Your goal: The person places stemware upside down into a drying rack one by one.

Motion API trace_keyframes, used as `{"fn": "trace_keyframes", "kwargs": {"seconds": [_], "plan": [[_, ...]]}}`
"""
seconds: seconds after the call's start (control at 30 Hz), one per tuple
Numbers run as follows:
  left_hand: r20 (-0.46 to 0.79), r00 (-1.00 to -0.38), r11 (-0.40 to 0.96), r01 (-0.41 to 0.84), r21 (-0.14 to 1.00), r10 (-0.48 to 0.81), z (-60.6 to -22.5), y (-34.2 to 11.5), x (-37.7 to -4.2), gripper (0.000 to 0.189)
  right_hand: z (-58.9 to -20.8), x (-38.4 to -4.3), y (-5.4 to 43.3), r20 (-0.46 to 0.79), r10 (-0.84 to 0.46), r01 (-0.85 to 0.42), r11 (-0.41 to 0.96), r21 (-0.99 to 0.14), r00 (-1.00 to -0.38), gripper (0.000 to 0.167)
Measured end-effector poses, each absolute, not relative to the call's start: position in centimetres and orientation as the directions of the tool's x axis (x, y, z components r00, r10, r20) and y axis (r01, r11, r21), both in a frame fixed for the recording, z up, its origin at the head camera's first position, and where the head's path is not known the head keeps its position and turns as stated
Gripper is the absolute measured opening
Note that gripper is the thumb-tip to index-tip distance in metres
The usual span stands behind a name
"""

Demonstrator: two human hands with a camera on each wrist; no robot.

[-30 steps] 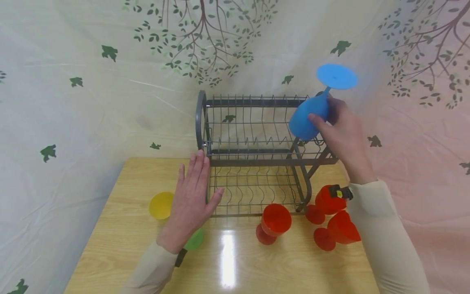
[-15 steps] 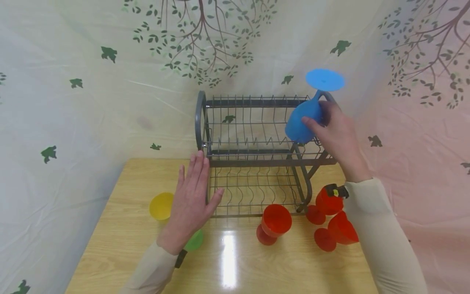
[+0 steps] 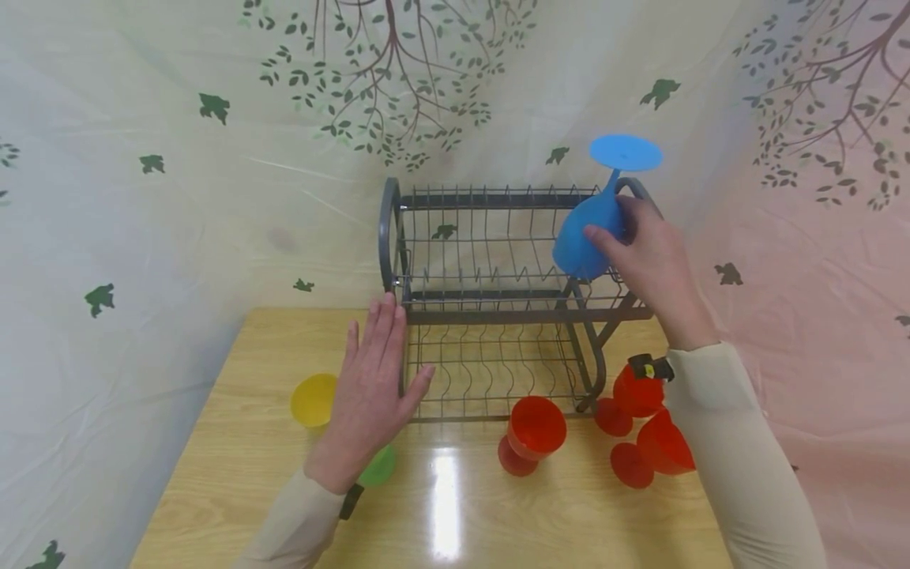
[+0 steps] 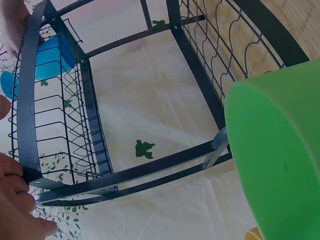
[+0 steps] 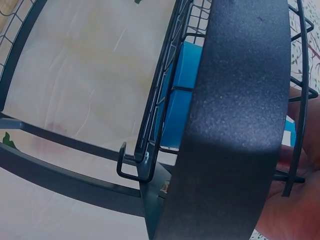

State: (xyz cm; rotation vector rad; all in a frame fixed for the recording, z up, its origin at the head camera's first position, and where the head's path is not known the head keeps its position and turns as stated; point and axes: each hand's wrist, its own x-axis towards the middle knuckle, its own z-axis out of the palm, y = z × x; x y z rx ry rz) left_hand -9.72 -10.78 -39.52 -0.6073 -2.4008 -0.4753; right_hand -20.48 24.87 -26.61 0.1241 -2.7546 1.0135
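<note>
My right hand point(image 3: 650, 253) grips the bowl of a blue goblet point(image 3: 593, 229), held upside down with its round foot point(image 3: 626, 152) on top, at the right end of the upper tier of a dark wire dish rack point(image 3: 490, 292). The goblet's blue bowl point(image 5: 182, 95) shows through the rack wires in the right wrist view. My left hand point(image 3: 373, 379) rests flat, fingers straight, against the rack's left front post. A green cup point(image 3: 378, 466) lies under that wrist and fills the left wrist view point(image 4: 280, 165).
A yellow cup point(image 3: 313, 399) stands left of my left hand. Three red goblets lie on the wooden table point(image 3: 441, 514): one point(image 3: 533, 431) before the rack, two point(image 3: 654, 438) at its right. A leaf-printed curtain hangs behind.
My right hand has lowered the blue goblet and moved it slightly left, onto the rack's upper right end. My left hand has stayed put.
</note>
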Motion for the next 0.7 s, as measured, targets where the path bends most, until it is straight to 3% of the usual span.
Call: {"fn": "trace_keyframes", "kwargs": {"seconds": [0.37, 0.7], "plan": [[0.630, -0.711, 0.824, 0.533, 0.192, 0.313, -39.4, -10.6, -9.7, 0.080, -26.9, -19.9, 25.1, 0.241, 0.021, -0.145, 0.747, -0.649, -0.970, 0.085], [0.639, -0.708, 0.823, 0.531, 0.201, 0.301, -39.4, -10.7, -9.7, 0.082, -27.4, -15.8, 24.7, 0.447, 0.096, -0.239, 0.735, -0.634, -0.889, 0.068]]}}
